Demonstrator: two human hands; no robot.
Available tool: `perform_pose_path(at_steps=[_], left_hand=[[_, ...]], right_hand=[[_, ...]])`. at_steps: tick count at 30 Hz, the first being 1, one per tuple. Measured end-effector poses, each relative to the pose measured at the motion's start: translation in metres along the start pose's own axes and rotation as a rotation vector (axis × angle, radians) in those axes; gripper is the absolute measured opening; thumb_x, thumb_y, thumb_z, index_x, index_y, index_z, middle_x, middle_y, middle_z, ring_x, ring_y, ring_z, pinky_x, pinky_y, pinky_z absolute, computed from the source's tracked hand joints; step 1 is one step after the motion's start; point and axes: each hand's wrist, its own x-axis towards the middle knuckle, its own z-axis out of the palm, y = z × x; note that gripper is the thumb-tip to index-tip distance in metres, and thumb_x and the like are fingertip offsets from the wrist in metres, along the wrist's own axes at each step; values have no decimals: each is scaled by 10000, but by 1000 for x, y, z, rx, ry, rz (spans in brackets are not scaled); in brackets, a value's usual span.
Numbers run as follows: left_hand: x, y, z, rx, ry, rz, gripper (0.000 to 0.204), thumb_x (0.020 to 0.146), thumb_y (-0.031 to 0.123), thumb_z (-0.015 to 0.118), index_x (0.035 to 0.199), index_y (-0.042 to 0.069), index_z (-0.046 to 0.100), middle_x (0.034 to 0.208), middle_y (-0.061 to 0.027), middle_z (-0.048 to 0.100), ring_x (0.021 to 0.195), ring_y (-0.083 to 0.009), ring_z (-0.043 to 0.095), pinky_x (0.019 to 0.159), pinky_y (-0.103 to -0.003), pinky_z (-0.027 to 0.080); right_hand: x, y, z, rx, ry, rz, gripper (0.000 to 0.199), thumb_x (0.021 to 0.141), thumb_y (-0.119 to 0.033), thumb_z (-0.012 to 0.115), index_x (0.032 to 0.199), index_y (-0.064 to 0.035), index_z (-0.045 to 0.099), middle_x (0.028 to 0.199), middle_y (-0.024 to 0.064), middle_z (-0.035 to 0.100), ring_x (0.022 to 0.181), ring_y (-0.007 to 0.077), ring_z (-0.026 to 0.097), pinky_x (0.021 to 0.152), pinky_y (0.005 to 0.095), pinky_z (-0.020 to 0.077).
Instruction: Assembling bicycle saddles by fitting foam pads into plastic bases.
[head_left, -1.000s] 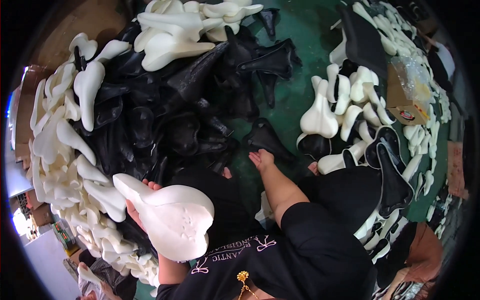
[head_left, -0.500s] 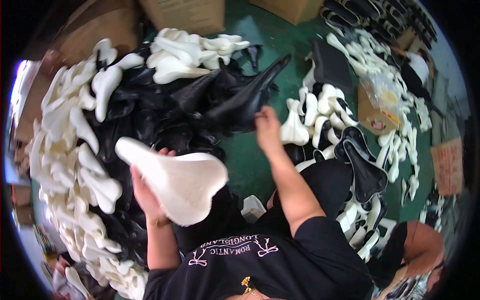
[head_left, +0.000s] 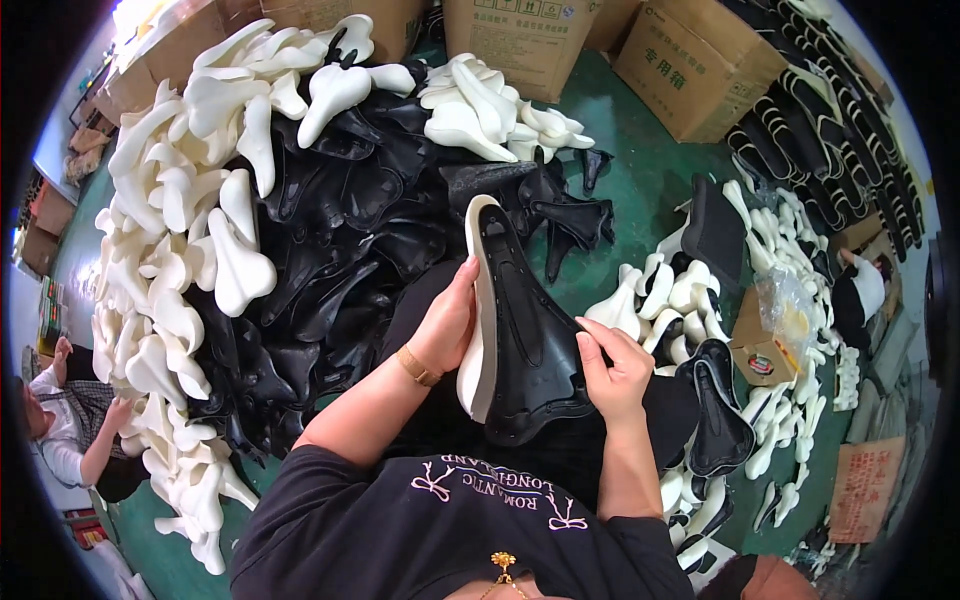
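In front of my torso my left hand (head_left: 448, 320) grips a white foam bicycle saddle pad (head_left: 472, 385), turned on its edge. My right hand (head_left: 617, 365) pinches the rim of a black plastic saddle shell (head_left: 530, 330), its hollow ribbed face toward me. Pad and shell stand side by side, noses pointing away from me, and their long edges appear to touch. Most of the pad's face is hidden behind the shell. Loose black saddle shells (head_left: 350, 250) lie heaped beyond my left forearm.
White foam pads (head_left: 240, 265) are piled along the left, with another heap (head_left: 480, 105) ahead. At right lie white pads with black parts and a black shell (head_left: 722, 425). Cardboard boxes (head_left: 700, 65) stand at the back. Other people sit at far left (head_left: 75, 420) and far right (head_left: 865, 295).
My right hand has brought the black shell from the heap back toward me. My left hand has turned the white pad on edge and moved it right, against the shell. The view has shifted.
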Motion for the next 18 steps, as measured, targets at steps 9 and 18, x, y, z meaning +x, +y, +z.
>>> perform_pose_path(at_steps=[9, 18], left_hand=[[-4, -3, -4, -45, -27, 15, 424, 1021, 408, 376, 1269, 86, 499, 1123, -67, 629, 976, -171, 615, 898, -332, 497], [-5, -4, -6, -59, 8, -5, 536, 1004, 485, 341, 1188, 52, 597, 1088, -103, 679, 957, -198, 657, 890, -335, 518]], right_hand=[[5, 3, 14, 32, 48, -112, 160, 811, -23, 699, 970, -25, 706, 621, 76, 572, 499, 151, 501, 463, 264, 373], [8, 1, 27, -54, 52, -160, 157, 783, -8, 712, 937, -35, 705, 630, 68, 522, 511, 193, 495, 477, 291, 389]])
